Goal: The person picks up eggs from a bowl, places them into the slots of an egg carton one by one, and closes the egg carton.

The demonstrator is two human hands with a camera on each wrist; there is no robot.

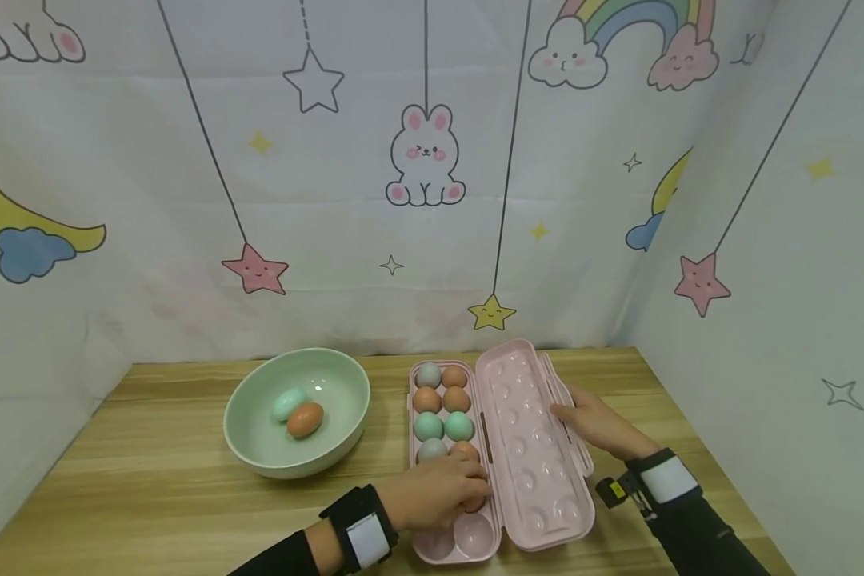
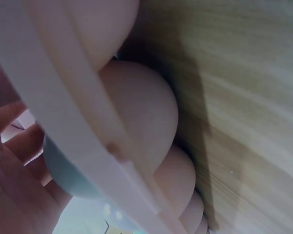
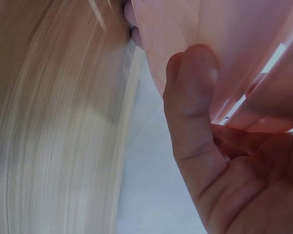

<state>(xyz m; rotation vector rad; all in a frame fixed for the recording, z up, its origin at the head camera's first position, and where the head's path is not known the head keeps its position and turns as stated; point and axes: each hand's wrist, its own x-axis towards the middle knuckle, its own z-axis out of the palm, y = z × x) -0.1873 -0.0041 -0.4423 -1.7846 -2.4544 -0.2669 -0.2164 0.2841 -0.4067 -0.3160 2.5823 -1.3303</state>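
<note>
A pink egg carton (image 1: 491, 512) stands open on the table, its lid (image 1: 529, 448) laid to the right. Brown, green and greyish eggs fill its farther cups; two cups at the near end hold no egg. My left hand (image 1: 439, 490) reaches over the near part, its bent fingers around a brown egg (image 1: 473, 504) that they partly cover. In the left wrist view a greenish egg (image 2: 68, 170) shows beside my palm, behind the carton's rim (image 2: 83, 126). My right hand (image 1: 605, 424) grips the lid's outer edge, thumb (image 3: 195, 97) on its inner face.
A pale green bowl (image 1: 259, 452) on the left holds a green egg (image 1: 289, 404) and a brown egg (image 1: 306, 420). The wooden table (image 1: 151, 480) ends at a white patterned curtain (image 1: 360, 240) behind and to the sides.
</note>
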